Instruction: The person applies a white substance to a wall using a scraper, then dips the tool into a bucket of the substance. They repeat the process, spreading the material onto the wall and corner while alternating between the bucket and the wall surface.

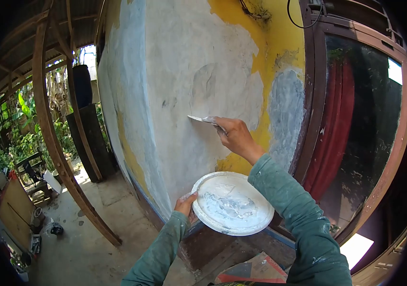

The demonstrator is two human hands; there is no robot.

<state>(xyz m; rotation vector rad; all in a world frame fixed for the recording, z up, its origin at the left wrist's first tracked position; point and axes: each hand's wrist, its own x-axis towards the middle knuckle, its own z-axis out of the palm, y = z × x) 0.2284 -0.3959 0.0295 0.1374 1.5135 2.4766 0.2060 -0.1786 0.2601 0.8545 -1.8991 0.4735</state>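
Note:
My right hand (237,136) is closed round the handle of a putty knife (202,119), its blade reaching left to the wall (179,90). Pale filler covers much of that wall, with yellow paint showing at its edges. Lower down, my left hand (186,206) grips the left rim of a round white lid (260,225), its thumb on top and the other fingers mostly hidden beneath. White and greyish putty (229,202) is smeared over the middle of the lid.
At right stands a brown-framed window (370,128) with a red curtain (330,124). A slanted wooden post (53,128) rises from the concrete floor at left. Flattened cardboard (253,270) lies below the lid. A black cable (303,24) hangs at the top.

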